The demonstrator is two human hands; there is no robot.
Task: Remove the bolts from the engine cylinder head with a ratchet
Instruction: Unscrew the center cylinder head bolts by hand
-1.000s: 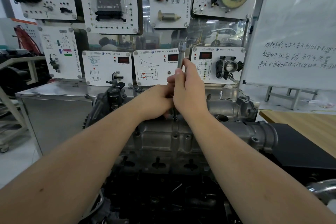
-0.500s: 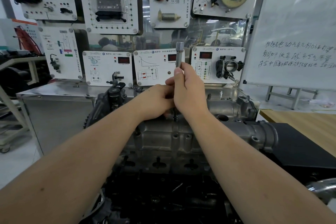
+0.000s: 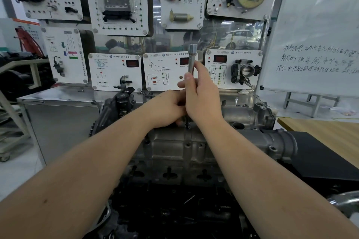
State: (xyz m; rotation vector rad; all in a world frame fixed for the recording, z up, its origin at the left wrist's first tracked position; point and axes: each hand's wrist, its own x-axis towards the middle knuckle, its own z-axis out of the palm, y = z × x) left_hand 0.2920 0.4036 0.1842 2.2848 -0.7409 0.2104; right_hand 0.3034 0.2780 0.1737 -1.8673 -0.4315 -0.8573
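**wrenchnewb:** So what's the trick at this stage? The tool is standing straight up out of the cylinder head (image 3: pixel 180 147) and it looks awkward.

**oldtorque:** Looks like the bit where you spin the bolt out by hand on a long extension (image 3: pixel 191 60). The right hand (image 3: pixel 202 95) is wrapped round the shaft, thumb and fingertips pinching it up high. The left hand (image 3: pixel 167 108) is curled in low beside it, fingers tucked behind the right, so I can't tell exactly what it grips. My guess is it steadies the lower part of the tool. I can't see the bolt itself; it's hidden under the hands.

**wrenchnewb:** Where on the head is this?

**oldtorque:** Top face, roughly mid-length, toward the far edge, away from the person. To do it well I'd keep the shaft dead in line with the bolt, with no side lean, or the socket might ride off the head. Turn with light fingers and let the low hand act as a guide.

**wrenchnewb:** And the orientation?

**oldtorque:** Long axis is near vertical. The square-drive end points up in front of the display panels (image 3: pixel 171 72), and the working end points down into the head.
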